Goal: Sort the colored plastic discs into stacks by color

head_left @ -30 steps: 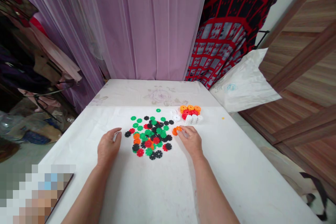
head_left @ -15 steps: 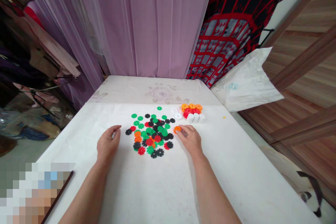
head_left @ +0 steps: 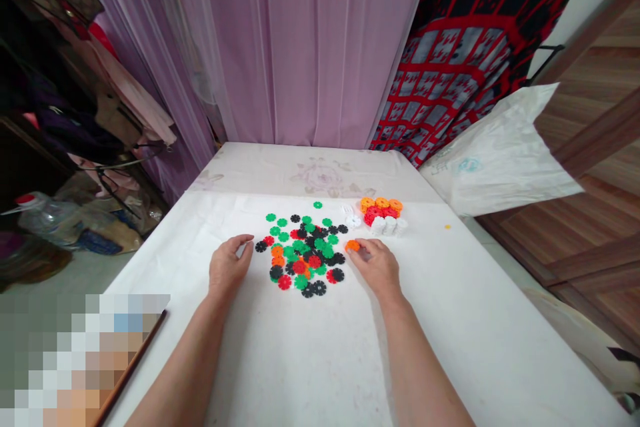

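Observation:
A loose heap of notched plastic discs (head_left: 299,267) in green, black, red and orange is spread over the table. At its right edge, the fingertips of my right hand (head_left: 377,268) pinch an orange disc piece (head_left: 353,245); whether it is one disc or a small stack I cannot tell. To the left of the heap is my left hand (head_left: 229,265), thumb and fingers apart and holding nothing, close to a black disc (head_left: 261,247). Beyond my right hand stand grouped stacks of orange discs (head_left: 382,203), red discs (head_left: 374,215) and white discs (head_left: 391,225).
White discs (head_left: 353,221) lie left of the stacks, and a single green disc (head_left: 318,205) behind the heap. A small yellow piece (head_left: 447,227) rests on the right side of the white-covered table (head_left: 310,360). A white bag (head_left: 505,160) stands past the table's right edge.
The view has swung slightly left. My left hand has come a little nearer the heap, its thumb and fingers spreading apart. My right hand keeps its pinch on the orange disc piece.

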Available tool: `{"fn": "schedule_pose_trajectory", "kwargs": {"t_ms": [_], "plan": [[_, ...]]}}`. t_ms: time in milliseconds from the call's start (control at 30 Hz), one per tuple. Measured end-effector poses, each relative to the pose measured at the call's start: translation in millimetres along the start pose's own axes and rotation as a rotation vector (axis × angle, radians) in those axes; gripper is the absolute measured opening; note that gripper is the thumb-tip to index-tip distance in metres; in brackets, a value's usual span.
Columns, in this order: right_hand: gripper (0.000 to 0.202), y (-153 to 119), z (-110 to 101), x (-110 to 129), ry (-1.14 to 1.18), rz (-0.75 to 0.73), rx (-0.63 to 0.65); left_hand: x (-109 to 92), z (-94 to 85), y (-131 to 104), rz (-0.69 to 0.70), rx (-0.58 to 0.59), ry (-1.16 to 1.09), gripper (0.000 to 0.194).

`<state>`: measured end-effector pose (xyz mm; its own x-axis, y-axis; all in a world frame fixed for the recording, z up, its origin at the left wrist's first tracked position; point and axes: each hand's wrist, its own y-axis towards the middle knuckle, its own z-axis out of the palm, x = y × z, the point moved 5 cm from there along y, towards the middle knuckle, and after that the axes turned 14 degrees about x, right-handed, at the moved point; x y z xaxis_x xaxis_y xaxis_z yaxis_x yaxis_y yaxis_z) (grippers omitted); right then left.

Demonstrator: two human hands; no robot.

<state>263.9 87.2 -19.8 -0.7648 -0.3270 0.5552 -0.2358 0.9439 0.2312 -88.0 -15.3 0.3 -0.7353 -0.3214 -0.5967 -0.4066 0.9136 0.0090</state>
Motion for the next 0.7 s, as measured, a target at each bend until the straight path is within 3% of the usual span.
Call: {"fn": "schedule_pose_trajectory", "kwargs": {"t_ms": [167, 300, 500, 700], "plan": [[0.025, 0.0, 0.3, -0.5, -0.001, 0.016, -0.006, -14.6, 1.0, -0.8, 0.156, 0.006, 0.036, 0.028], [0.029, 0.0, 0.1, -1.3, 0.009, 0.020, -0.005, -28.8, 11.6, -2.8, 0.339, 0.104, 0.122, 0.026], [0.034, 0.1, 0.8, -3.3, 0.037, 0.020, -0.013, -29.8, 21.4, -4.8, 0.310, 0.182, 0.217, 0.030], [0.034, -0.5, 1.2, -5.4, 0.078, 0.017, -0.009, -31.4, 21.9, -4.0, 0.276, 0.177, 0.190, 0.022]]}}
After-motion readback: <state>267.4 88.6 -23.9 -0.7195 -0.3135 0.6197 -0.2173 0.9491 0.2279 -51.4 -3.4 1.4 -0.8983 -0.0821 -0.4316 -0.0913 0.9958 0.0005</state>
